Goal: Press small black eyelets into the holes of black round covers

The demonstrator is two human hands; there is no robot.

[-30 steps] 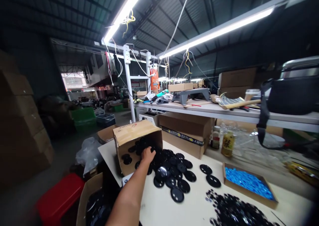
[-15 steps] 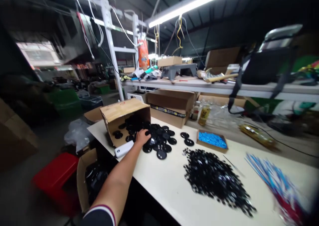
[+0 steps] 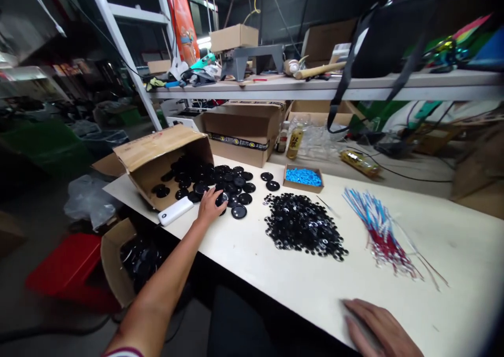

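The left hand (image 3: 211,206) and right hand (image 3: 380,328) were bare, as was the left forearm (image 3: 159,294), below a sleeve hem (image 3: 123,353) banded white and dark red.

Black discs (image 3: 239,211) at my left hand (image 3: 211,206): smooth, glossy, look plastic. Carton (image 3: 157,144) just beyond it: matt brown cardboard, creased. White case (image 3: 175,210) beside same hand: smooth, plastic-looking. Small black pieces (image 3: 305,223), farther out between my hands: shiny. Tabletop (image 3: 291,289) by my right hand (image 3: 380,328): pale, smooth, low sheen. Clear bag (image 3: 88,199) left of my left hand: thin, crinkled plastic.
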